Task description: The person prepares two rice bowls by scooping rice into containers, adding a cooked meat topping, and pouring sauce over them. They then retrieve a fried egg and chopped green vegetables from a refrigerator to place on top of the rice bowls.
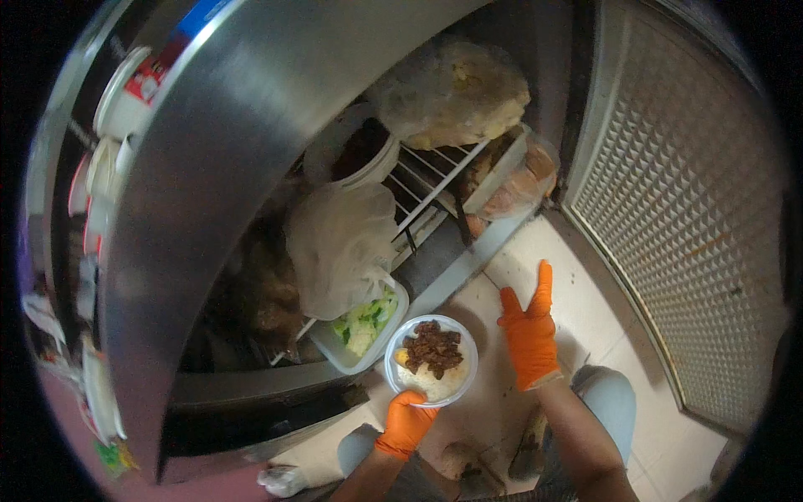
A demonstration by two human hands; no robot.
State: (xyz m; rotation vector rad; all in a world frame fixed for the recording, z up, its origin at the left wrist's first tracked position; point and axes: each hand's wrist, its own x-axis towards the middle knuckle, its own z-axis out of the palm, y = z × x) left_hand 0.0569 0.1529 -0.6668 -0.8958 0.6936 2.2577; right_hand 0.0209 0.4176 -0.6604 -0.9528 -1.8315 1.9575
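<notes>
My left hand (409, 421), in an orange glove, grips the near rim of a round plastic bowl (465, 390). White rice (431, 384), dark cooked meat (434, 346) and a yellow piece of food lie in the bowl. My right hand (531, 326), gloved in orange too, hangs to the right of the bowl above the tiled floor, fingers spread, holding nothing. Left of the bowl, in the opened fridge, a plastic container holds chopped green vegetables (369, 325). A whitish plastic bag (342, 245) rests partly over that container.
Inside the fridge are a wire shelf (433, 194), a white tub (370, 164), a large bag of food (455, 94) and bagged meat (524, 182). The fridge door (677, 238) stands open at the right. Stacked containers (122, 100) sit at the far left.
</notes>
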